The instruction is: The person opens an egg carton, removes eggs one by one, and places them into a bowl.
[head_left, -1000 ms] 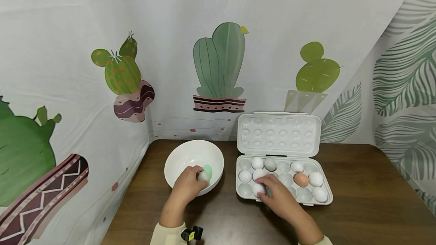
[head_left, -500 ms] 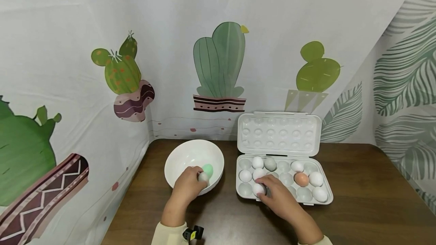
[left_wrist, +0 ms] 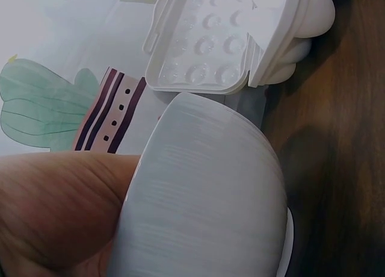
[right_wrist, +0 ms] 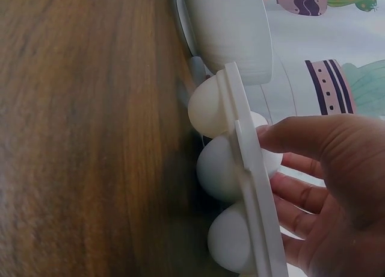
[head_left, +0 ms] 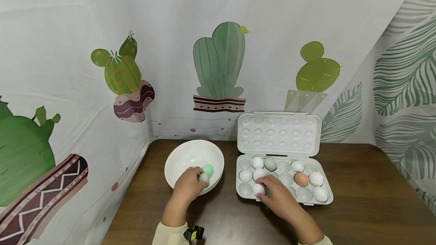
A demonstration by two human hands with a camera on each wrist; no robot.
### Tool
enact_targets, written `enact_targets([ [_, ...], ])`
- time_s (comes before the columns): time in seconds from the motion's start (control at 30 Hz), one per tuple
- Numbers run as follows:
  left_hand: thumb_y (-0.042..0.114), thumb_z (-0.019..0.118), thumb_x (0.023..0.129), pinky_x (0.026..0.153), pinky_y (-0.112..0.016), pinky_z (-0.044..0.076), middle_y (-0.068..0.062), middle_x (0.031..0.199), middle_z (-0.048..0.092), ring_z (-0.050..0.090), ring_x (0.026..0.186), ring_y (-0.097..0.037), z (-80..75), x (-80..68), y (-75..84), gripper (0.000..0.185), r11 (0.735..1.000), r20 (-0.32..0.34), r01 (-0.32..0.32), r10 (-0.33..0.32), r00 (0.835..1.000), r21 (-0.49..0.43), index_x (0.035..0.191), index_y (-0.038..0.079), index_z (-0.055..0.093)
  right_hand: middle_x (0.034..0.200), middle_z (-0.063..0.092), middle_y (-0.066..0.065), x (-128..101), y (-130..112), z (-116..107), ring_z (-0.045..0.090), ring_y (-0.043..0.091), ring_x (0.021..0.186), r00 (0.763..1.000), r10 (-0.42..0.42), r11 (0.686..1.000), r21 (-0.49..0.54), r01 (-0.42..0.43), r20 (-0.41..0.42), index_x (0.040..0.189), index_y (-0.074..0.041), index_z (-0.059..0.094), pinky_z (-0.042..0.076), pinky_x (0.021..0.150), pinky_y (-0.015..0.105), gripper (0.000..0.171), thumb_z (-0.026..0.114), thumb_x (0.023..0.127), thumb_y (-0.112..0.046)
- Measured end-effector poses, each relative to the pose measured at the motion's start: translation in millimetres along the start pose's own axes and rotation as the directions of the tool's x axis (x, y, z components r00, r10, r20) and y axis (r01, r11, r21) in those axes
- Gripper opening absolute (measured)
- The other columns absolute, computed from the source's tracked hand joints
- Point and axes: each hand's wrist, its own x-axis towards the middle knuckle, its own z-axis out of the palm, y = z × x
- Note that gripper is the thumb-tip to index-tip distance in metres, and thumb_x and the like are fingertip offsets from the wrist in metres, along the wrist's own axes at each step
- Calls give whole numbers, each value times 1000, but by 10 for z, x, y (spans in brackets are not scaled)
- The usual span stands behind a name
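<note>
The right hand [head_left: 277, 197] pinches a white egg [head_left: 258, 189] at the carton's [head_left: 278, 149] near edge. The left hand [head_left: 187, 184] pinches a gray egg [head_left: 204, 178] inside the bowl [head_left: 182, 156].

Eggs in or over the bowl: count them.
2: the green egg lies in the bowl; the left hand holds the pale egg and may hide more.

Remotely, I'm holding a pale egg [head_left: 204, 178], partly hidden, at the near side of the upright white bowl [head_left: 188, 157]. I'm also gripping a white egg [head_left: 259, 189]; it's sitting front row, second from left, in the open egg box [head_left: 277, 140].
</note>
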Motion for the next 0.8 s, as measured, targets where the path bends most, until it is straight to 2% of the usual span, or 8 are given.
enact_targets([
  [0.3,15,76,75,83,-41,52,-9,104,70,65,91,-23,8,13,-6,33,1000,18,17,-17,1000,11,106,5,72,110,66,-2,-2,18,9,62,15,105,1000,-17,1000,1,17,-10,113,-10,68,52,93,36,37,80,79,-6],
  [0.8,15,76,76,85,-44,53,-13,108,70,66,94,-26,-12,9,12,37,1000,23,7,-7,1000,16,110,3,72,110,66,-1,-1,23,8,62,15,105,999,-28,1000,-7,28,-21,114,-10,68,52,92,36,37,81,79,-6],
])
